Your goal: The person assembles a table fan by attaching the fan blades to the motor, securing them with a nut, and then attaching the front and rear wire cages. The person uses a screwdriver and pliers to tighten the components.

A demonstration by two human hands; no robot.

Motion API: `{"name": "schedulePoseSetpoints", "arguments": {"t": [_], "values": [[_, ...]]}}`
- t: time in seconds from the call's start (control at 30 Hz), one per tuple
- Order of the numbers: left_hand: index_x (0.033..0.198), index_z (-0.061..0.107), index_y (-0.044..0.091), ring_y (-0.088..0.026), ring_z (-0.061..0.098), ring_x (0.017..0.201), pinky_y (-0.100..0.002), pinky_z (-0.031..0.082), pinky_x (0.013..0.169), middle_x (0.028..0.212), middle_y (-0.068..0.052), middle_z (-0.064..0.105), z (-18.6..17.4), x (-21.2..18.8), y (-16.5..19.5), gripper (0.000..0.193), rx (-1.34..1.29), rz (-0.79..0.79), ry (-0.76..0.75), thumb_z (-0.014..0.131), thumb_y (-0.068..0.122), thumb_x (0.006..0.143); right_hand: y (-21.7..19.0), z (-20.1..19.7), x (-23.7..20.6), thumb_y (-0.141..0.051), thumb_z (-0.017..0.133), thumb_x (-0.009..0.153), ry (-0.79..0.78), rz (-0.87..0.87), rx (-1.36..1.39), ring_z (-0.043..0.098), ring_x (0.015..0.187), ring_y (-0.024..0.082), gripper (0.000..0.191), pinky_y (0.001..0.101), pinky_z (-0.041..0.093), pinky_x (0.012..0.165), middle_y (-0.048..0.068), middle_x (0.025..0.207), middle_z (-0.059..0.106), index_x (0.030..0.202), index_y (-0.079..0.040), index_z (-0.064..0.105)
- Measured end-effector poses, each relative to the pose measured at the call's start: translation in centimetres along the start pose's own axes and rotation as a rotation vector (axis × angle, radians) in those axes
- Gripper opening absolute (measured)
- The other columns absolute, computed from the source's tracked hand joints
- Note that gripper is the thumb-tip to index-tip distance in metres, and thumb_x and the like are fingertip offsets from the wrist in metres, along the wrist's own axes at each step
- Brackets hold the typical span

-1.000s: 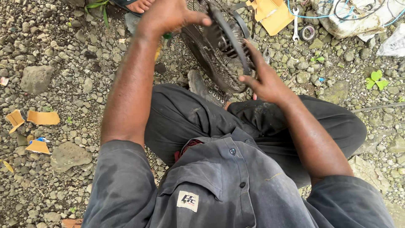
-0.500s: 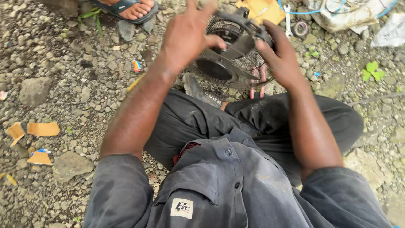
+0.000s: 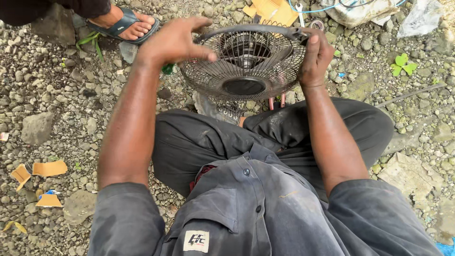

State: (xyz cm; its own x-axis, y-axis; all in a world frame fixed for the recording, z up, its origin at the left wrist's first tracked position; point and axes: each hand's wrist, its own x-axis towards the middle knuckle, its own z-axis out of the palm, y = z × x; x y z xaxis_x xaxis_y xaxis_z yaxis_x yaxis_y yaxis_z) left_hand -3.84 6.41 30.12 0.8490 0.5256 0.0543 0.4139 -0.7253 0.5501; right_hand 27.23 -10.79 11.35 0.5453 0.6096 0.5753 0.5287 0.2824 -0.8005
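Hands steady a round dark wire fan guard point(image 3: 244, 64) at twelve o'clock above the lap: right hand point(image 3: 315, 57) closed on its rim, left hand point(image 3: 173, 42) spread open, thumb bracing the mesh.

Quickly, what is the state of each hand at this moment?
Left hand: open, fingers spread, thumb touching the rim of the wire fan guard.
Right hand: closed on the guard's rim at the other side.
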Motion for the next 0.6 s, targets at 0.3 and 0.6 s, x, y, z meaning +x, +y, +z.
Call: {"name": "schedulePoseSetpoints", "arguments": {"t": [0.3, 0.6], "values": [[0.114, 0.059, -0.002, -0.038, 0.072, 0.080, -0.049, 0.058, 0.072, 0.090, -0.019, 0.069, 4.3, -3.6, 8.7, 0.088, 0.421, -0.162, 0.016, 0.087, 0.071, 0.073, 1.8, -1.2, 5.3, -0.057, 0.034, 0.111, -0.014, -0.053, 0.160, 0.056, 0.071, 0.016, 0.070, 0.0366, 0.045, 0.069, 0.007, 0.082, 0.069, 0.098, -0.004, 0.078], [0.119, 0.060, -0.002, -0.036, 0.071, 0.076, -0.047, 0.057, 0.065, 0.086, -0.016, 0.065, 6.2, -5.3, 11.3, 0.078, 0.339, -0.110, 0.042, 0.083, 0.061, 0.079, -2.1, -1.5, 5.5, -0.046, 0.035, 0.116, -0.111, -0.051, 0.390, 0.068, 0.100, 0.033, 0.063, 0.0464, 0.052, 0.095, 0.020, 0.105, 0.073, 0.104, 0.005, 0.071]]}}
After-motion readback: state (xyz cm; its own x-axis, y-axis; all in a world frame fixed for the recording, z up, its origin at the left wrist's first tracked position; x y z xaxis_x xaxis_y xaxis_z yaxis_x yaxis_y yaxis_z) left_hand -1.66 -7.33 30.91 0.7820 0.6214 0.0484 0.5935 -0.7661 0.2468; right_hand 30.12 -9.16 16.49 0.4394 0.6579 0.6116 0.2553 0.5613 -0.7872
